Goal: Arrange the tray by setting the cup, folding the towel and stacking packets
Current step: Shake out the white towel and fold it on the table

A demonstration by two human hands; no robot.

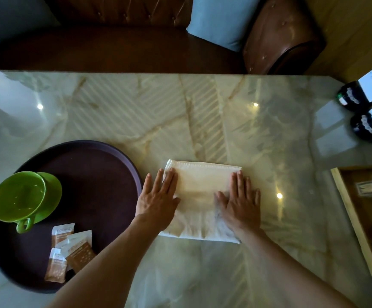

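Note:
A cream towel lies folded into a rectangle on the marble table, right of the tray. My left hand presses flat on its left edge, fingers together. Flat on the towel's right part rests my right hand. The round dark purple tray sits at the left. On it stands a green cup on a green saucer, handle toward me. Three brown-and-white packets lie overlapping near the tray's front edge.
A wooden tray with glass items sits at the right edge. Two dark jars with white cards stand at the far right. A brown leather sofa with blue cushions runs behind the table.

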